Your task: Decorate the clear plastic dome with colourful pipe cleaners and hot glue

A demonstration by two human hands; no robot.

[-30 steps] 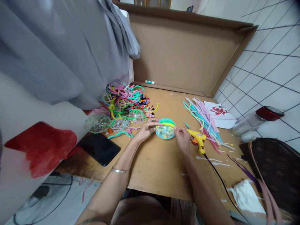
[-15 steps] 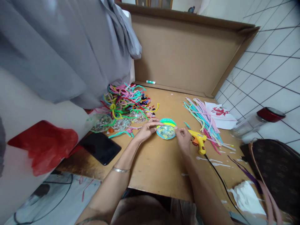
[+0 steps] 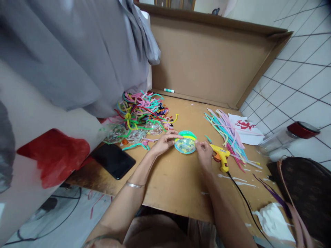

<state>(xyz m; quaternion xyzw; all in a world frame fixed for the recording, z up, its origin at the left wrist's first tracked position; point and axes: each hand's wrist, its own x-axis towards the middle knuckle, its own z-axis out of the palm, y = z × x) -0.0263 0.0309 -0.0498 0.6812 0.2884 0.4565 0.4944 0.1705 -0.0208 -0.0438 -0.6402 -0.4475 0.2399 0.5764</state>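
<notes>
Between the fingertips of both hands, on the bare board of the cardboard worktop (image 3: 168, 186), sits a small round clear dome (image 3: 185, 144) already ringed with green, yellow and blue fuzzy stems; by my reading the wrapping is well along, with the upper face not yet covered. Left of the fingers lies a tangled heap of pipe cleaners (image 3: 141, 110), soft and wiry, with two more glittery domes. The left hand (image 3: 164, 142) pinches the dome's rim, fingers curled. The right hand (image 3: 204, 151) pinches the opposite edge. Just right of it rests a yellow glue gun (image 3: 220, 155), then straight pastel stems (image 3: 227, 132).
</notes>
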